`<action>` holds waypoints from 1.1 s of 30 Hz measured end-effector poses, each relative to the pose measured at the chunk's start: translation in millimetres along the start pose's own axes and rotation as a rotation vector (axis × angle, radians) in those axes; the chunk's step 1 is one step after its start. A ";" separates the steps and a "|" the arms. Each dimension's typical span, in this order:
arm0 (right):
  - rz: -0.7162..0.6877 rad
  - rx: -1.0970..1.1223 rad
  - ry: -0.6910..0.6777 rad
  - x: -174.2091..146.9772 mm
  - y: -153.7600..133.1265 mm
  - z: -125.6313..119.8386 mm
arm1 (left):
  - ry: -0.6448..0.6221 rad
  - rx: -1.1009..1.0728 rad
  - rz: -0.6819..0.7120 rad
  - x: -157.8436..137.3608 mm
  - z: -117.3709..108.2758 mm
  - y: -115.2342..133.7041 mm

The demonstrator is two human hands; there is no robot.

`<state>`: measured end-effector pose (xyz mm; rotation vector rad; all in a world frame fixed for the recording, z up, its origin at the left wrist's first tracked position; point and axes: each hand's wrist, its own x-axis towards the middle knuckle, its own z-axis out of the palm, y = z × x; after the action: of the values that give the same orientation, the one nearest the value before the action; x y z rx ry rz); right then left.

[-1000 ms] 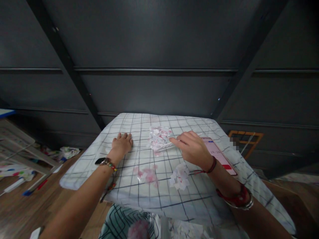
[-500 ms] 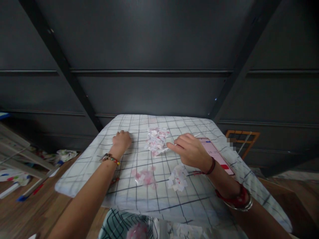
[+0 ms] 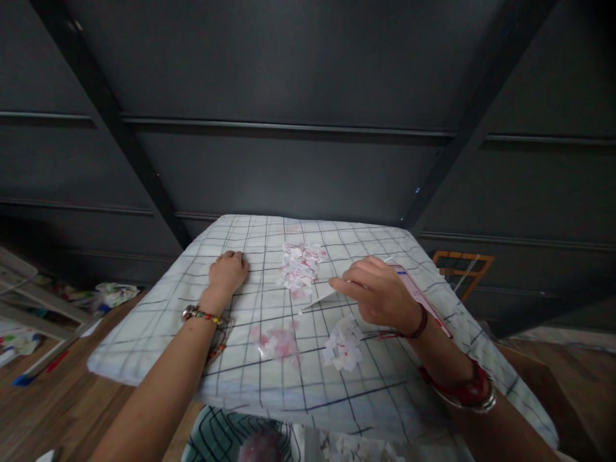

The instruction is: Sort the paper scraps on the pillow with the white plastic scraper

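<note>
Left hand [image 3: 228, 273] on cloth [image 3: 168, 314], fingers curled, grip unclear. Pink scraps [image 3: 279, 342], near side. Paper heap [image 3: 302, 266], beyond. White tool [image 3: 320, 299], tip just beside heap. Paper pile [image 3: 342, 346], nearer. Right hand [image 3: 380, 289], pinching the tool. Phone [image 3: 424, 301], alongside.

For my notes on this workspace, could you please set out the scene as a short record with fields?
Surface: checked cloth
Left hand: on the cloth, nothing visibly held
Right hand: holding a thin white tool, pointing leftward
Far scrap pile: white and pink, between the hands
Near scrap pile: mostly white
Pink pieces: left of the near scraps
Phone: partly hidden by the right hand
</note>
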<state>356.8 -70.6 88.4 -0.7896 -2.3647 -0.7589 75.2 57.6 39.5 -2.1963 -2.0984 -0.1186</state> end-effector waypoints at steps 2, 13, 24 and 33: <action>0.002 0.001 0.006 -0.3 0.6 1.1 | 0.007 -0.009 0.010 0.3 1.5 0.0; 0.091 0.165 0.022 -3.5 9.3 0.7 | 0.024 -0.017 0.005 0.1 6.3 2.2; 0.107 0.259 -0.025 -8.8 15.4 -2.4 | 0.033 -0.020 0.014 0.3 7.8 1.3; 0.071 0.362 -0.030 -6.2 11.2 -8.4 | 0.022 -0.029 0.017 0.1 6.9 1.6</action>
<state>370.9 -70.7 94.1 -0.7263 -2.3893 -0.2774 76.7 58.5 32.6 -2.2176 -2.0797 -0.1727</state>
